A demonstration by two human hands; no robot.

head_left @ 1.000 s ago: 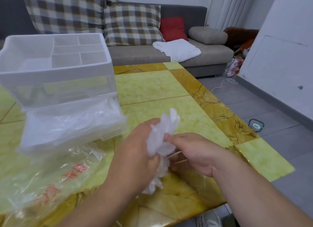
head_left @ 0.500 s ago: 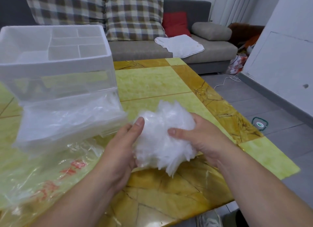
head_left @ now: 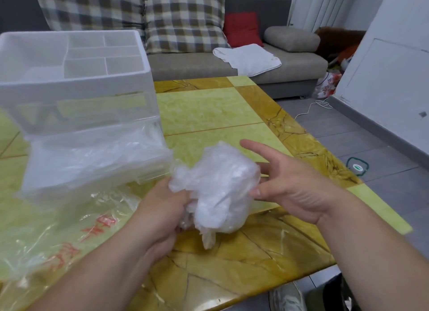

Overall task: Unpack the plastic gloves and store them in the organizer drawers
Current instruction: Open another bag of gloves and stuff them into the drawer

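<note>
A crumpled wad of clear plastic gloves [head_left: 218,185] hangs above the table just in front of me. My left hand [head_left: 162,208] grips its lower left side, fingers curled into the plastic. My right hand [head_left: 285,183] is at the wad's right side with fingers spread and straight; its thumb touches the plastic. The white organizer [head_left: 76,83] stands at the left, its lower clear drawer [head_left: 92,157] pulled out towards me and filled with plastic gloves.
An empty clear bag with red print [head_left: 58,231] lies on the yellow-green table [head_left: 209,111] at lower left. A grey sofa [head_left: 209,64] with checked cushions stands behind. The table's right edge drops to a grey floor.
The thin twisted wad has opened into a loose ball. My right hand let go of it and spread its fingers, while my left hand moved to grip it from below left.
</note>
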